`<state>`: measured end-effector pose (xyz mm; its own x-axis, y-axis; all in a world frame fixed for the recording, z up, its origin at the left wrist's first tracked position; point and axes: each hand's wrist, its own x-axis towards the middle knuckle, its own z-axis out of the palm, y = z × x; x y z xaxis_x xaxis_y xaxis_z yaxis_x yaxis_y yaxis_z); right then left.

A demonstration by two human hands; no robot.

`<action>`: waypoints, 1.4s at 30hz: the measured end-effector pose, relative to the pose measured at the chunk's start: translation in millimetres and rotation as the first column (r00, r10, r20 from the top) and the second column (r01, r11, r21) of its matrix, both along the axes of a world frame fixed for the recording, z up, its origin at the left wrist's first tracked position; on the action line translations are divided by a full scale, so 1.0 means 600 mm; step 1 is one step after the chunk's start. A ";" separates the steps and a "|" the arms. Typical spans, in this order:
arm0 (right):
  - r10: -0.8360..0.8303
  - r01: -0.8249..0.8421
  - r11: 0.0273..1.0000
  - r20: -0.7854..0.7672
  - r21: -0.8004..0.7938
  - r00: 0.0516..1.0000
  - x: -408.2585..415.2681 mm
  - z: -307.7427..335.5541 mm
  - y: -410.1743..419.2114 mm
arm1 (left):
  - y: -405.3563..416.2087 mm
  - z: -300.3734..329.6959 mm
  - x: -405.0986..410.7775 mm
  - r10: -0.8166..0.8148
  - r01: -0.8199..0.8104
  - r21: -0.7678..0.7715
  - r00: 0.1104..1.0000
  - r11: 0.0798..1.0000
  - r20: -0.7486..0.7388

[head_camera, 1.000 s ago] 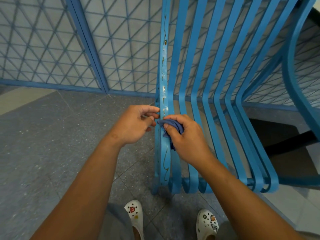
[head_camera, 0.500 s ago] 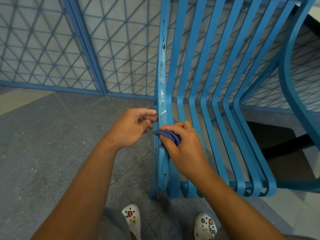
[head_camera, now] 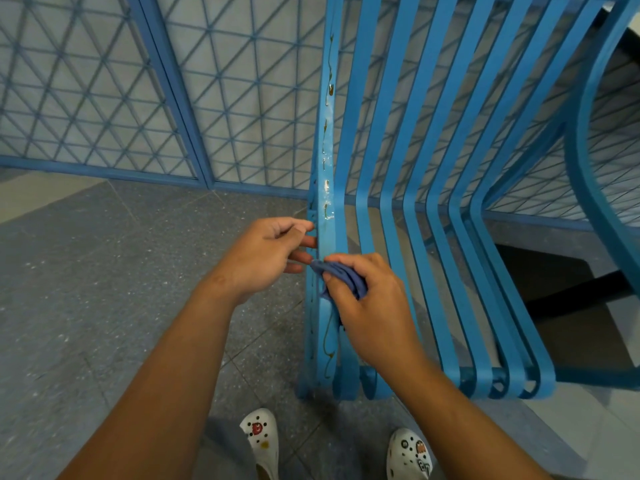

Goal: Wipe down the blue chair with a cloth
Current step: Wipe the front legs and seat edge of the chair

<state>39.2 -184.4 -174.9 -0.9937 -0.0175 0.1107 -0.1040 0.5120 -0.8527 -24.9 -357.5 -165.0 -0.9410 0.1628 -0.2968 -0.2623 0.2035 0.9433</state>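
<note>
**Cloth on the leftmost slat, seat bend**

Blue chair [head_camera: 391, 209] fills the frame from 12 to 3 o'clock; slatted metal, seat curling down toward the viewer. Right hand [head_camera: 375, 313], just right of centre, has a bunched dark blue cloth [head_camera: 343, 277] pinched between thumb and curled fingers, pressed against the leftmost slat [head_camera: 327, 188]. Left hand [head_camera: 265, 254] sits at 9 o'clock of the cloth, fingers loosely curled, tips at the slat's outer edge; whether they touch metal or grip it, cannot tell.

Handling, as judged: cloth soft, light, folds to wrap a slat edge; best held wadded in the palm, as now. Chair rigid and likely heavy enough to stay put under rubbing; bracing at the slat edge seems sensible. Slat carries yellowish squiggles and pale flecks above and below the cloth, so work remains.

Hidden: chair top cut off at 12 o'clock, right side at 3. Slat undersides unseen. Most of the cloth is covered by the fingers. White clogs [head_camera: 263, 441] at 6 o'clock.
</note>
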 end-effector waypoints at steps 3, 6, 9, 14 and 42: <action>-0.022 0.022 1.000 -0.012 -0.009 1.000 -0.024 -0.004 -0.001 | 0.005 0.005 0.003 0.058 -0.066 0.097 0.995 0.993 0.081; -0.065 0.066 0.997 -0.032 0.044 0.997 -0.089 -0.001 -0.009 | 0.007 0.010 0.005 0.092 -0.113 0.163 0.988 0.980 0.127; -0.056 0.069 0.981 -0.074 0.183 0.996 -0.156 0.007 -0.009 | 0.008 0.013 0.005 0.105 -0.128 0.173 0.985 0.977 0.136; -0.131 0.152 0.972 -0.121 0.177 0.984 -0.155 0.045 0.007 | 0.005 0.008 0.000 0.093 -0.109 0.138 0.988 0.984 0.121; -0.161 0.151 0.983 0.102 0.103 0.982 -0.235 0.021 -0.011 | 0.027 0.018 0.007 0.142 -0.163 0.148 0.980 0.975 0.142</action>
<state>-101.6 -191.3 -162.1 -0.9910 0.1334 0.0060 0.0751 0.5936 -0.8013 -20.7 -341.1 -154.0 -0.9135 0.0748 -0.3999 -0.4008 0.0024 0.9161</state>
